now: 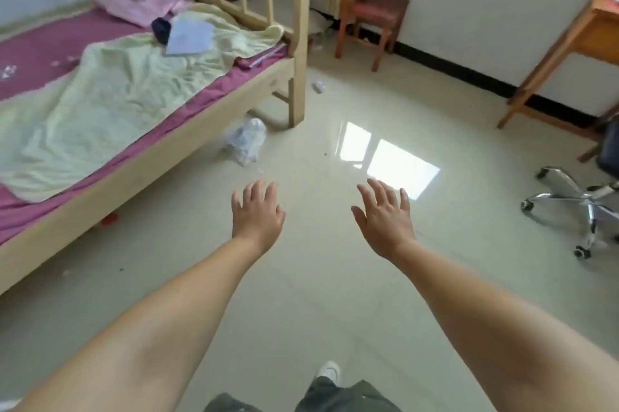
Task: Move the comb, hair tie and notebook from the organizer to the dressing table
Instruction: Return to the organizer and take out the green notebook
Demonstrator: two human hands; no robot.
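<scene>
My left hand (256, 215) and my right hand (385, 215) are both stretched out in front of me over the tiled floor, palms down, fingers spread, holding nothing. On the bed at the left lies a pale blue notebook-like sheet (189, 36) next to a small dark bundle (160, 29). I see no comb, hair tie or organizer. A wooden table (579, 39) shows only partly at the far right edge.
A wooden bed (150, 157) with a purple sheet and a pale yellow blanket (110, 100) fills the left. A wooden chair (375, 13) stands at the back wall. An office chair base (582, 200) is at the right. A clear plastic bag (246, 140) lies by the bed.
</scene>
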